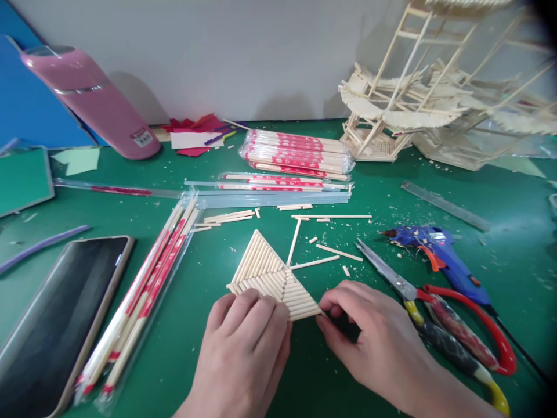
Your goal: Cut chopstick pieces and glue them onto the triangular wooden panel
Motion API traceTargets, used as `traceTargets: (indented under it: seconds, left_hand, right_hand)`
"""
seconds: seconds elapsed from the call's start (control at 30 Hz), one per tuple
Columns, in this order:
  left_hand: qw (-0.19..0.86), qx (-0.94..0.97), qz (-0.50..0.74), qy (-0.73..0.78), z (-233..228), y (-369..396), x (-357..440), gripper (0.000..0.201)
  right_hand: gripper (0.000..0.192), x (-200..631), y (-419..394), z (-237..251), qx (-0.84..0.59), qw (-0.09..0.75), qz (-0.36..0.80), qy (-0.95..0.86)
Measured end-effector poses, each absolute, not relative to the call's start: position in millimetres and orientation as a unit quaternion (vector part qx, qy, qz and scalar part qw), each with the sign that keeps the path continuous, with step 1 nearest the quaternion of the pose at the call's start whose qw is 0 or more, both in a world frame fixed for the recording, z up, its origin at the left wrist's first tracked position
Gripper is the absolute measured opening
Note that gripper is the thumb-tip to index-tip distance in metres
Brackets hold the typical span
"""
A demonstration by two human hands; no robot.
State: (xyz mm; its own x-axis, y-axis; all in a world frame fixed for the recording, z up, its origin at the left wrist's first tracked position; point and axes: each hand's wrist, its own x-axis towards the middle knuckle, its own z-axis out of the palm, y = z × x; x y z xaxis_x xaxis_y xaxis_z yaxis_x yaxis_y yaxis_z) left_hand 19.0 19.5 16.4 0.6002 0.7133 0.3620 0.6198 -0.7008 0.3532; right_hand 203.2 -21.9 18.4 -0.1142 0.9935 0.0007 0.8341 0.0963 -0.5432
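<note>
A flat panel of pale wooden sticks [261,258], laid side by side in triangular sections, rests on the green table in front of me. Two bare sticks reach out from its centre, away from me. My left hand [250,342] lies over the panel's near edge with fingers curled down on it; the fingertips are hidden. At the panel's right corner, the thumb and forefinger of my right hand [361,331] pinch its tip. Short cut sticks [339,252] and wood crumbs lie just beyond the panel.
Scissors [391,273] and a blue glue gun [444,255] lie at the right. Wrapped chopsticks [152,284] and a phone [65,319] are on the left. Farther back are a chopstick bundle [300,152], glue sticks [274,199], a pink bottle [96,98] and a stick-built model [391,110].
</note>
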Motion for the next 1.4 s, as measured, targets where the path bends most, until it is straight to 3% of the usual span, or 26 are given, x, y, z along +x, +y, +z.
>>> traceTargets:
  seconds: [0.5,1.4]
  left_hand:
    - [0.116,0.883,0.249,0.380,14.5,18.4,19.9,0.012]
    - [0.148,0.872,0.279,0.373,13.7,16.8,18.2,0.012]
  right_hand:
    - [0.005,206.1,-21.9,23.2,-0.626,0.211,0.259,-0.705]
    - [0.010,202.3,-27.2,11.7,-0.612,0.270,0.213,-0.712]
